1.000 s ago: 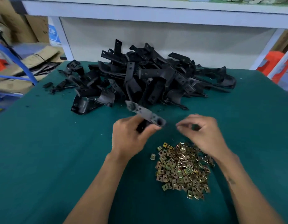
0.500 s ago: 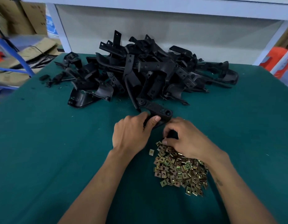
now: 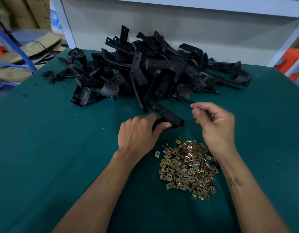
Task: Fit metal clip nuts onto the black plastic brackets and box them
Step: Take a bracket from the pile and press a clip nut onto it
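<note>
While the black bracket [image 3: 169, 117] lies low over the green table [image 3: 44, 148], the left hand [image 3: 138, 135] grips it at its near end: the thumb curls across the front of the part and the other fingers wrap behind it, so only the drilled, flat arm sticks out past the fingers, slanting up and to the left toward the heap. Whether the bracket's underside touches the cloth cannot be told.

Just to the right of the bracket's rounded tip, and apart from it, the right hand [image 3: 214, 125] hovers with thumb and forefinger pressed together at their tips and the remaining fingers curled in loosely; the hand is blurred, and whether a clip nut sits in that pinch cannot be told. A ring shows on one finger.

Below the two hands, between the forearms, a pile of clip nuts [image 3: 189, 167], brass-coloured and square, lies spread on the table, with one nut a little apart at its left edge. Beyond the held bracket the pile of black brackets [image 3: 153, 71] rises against the far edge of the table, under a white shelf frame [image 3: 64, 22]. Cardboard [image 3: 28, 49] and a blue tube frame [image 3: 16, 47] stand off to the left.
</note>
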`<state>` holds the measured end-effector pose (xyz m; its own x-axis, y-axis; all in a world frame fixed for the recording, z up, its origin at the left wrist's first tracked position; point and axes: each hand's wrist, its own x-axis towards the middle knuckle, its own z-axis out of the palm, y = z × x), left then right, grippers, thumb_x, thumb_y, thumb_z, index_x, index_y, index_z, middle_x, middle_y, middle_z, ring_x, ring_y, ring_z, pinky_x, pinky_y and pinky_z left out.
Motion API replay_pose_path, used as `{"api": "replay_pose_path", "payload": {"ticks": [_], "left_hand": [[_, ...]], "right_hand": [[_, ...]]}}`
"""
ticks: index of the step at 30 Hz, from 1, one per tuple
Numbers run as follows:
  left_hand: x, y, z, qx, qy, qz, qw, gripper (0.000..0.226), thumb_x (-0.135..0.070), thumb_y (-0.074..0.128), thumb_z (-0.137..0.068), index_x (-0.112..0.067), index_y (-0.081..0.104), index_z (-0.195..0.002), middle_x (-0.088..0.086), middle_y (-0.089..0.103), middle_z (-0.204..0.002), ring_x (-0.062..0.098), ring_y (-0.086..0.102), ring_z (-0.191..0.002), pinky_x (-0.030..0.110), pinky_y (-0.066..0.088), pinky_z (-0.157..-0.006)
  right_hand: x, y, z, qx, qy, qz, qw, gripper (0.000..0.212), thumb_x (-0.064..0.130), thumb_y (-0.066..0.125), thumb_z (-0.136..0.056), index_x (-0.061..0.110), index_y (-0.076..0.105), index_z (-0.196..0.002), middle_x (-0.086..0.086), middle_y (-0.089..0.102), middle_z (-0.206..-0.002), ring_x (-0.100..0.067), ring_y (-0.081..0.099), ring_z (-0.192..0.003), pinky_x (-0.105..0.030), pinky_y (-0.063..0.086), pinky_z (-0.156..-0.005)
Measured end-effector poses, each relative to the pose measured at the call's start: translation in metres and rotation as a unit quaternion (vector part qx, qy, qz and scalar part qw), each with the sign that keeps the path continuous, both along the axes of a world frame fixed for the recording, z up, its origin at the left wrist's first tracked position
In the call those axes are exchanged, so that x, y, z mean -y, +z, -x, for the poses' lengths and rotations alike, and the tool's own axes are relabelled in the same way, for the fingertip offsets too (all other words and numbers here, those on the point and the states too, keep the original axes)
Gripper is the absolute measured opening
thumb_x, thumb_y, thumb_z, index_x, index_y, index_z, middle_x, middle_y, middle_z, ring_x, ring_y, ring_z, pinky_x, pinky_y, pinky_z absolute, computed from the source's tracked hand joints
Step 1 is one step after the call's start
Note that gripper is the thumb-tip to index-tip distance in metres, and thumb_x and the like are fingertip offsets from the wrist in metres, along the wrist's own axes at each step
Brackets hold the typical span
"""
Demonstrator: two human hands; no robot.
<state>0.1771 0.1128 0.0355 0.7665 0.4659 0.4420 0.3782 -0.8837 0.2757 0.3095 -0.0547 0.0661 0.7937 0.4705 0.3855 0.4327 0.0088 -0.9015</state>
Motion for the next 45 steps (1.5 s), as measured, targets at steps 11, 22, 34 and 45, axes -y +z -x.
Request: {"api": "replay_pose_path", "payload": {"ticks": [11, 22, 34, 45], "left_hand": [[0.004, 0.001, -0.002, 0.017, -0.022, 0.024, 0.999, 0.071, -0.083, 0.024, -0.089, -0.03, 0.068, -0.109, -0.005, 0.071, -0.082, 0.027, 0.068, -0.071, 0.035, 0.047, -0.055], [0.005, 0.002, 0.0, 0.039, -0.026, -0.02, 0.999, 0.073, -0.079, 0.027, -0.088, -0.027, 0.073, -0.109, 0.004, 0.063, -0.06, 0.034, 0.064, -0.058, 0.031, 0.034, -0.052], [0.006, 0.004, 0.0, 0.074, -0.028, 0.01, 0.997, 0.063, -0.076, 0.039, -0.09, -0.026, 0.073, -0.104, 0.001, 0.063, -0.059, 0.033, 0.064, -0.057, 0.033, 0.041, -0.052], [0.004, 0.0, 0.001, 0.078, -0.031, 0.0, 0.996, 0.059, -0.074, 0.041, -0.091, -0.025, 0.074, -0.1, 0.0, 0.064, -0.059, 0.031, 0.063, -0.054, 0.031, 0.04, -0.049]], "right_hand": [[-0.014, -0.002, 0.022, -0.071, 0.035, -0.124, 0.989, 0.018, 0.013, 0.077, -0.087, 0.013, 0.075, -0.105, -0.009, 0.078, -0.089, -0.023, 0.074, -0.081, -0.025, 0.057, -0.074], [-0.012, -0.002, 0.013, -0.109, -0.01, -0.108, 0.988, 0.014, 0.003, 0.078, -0.085, 0.011, 0.075, -0.096, -0.012, 0.077, -0.086, -0.021, 0.074, -0.076, -0.027, 0.058, -0.072], [-0.009, 0.005, 0.018, -0.079, -0.036, -0.093, 0.992, 0.014, 0.003, 0.075, -0.09, 0.004, 0.073, -0.104, -0.009, 0.077, -0.084, -0.025, 0.075, -0.067, -0.027, 0.059, -0.063], [-0.013, 0.0, 0.019, -0.107, -0.002, -0.083, 0.991, 0.018, -0.005, 0.064, -0.096, 0.005, 0.075, -0.106, -0.005, 0.079, -0.097, -0.023, 0.077, -0.081, -0.025, 0.061, -0.077]]}}
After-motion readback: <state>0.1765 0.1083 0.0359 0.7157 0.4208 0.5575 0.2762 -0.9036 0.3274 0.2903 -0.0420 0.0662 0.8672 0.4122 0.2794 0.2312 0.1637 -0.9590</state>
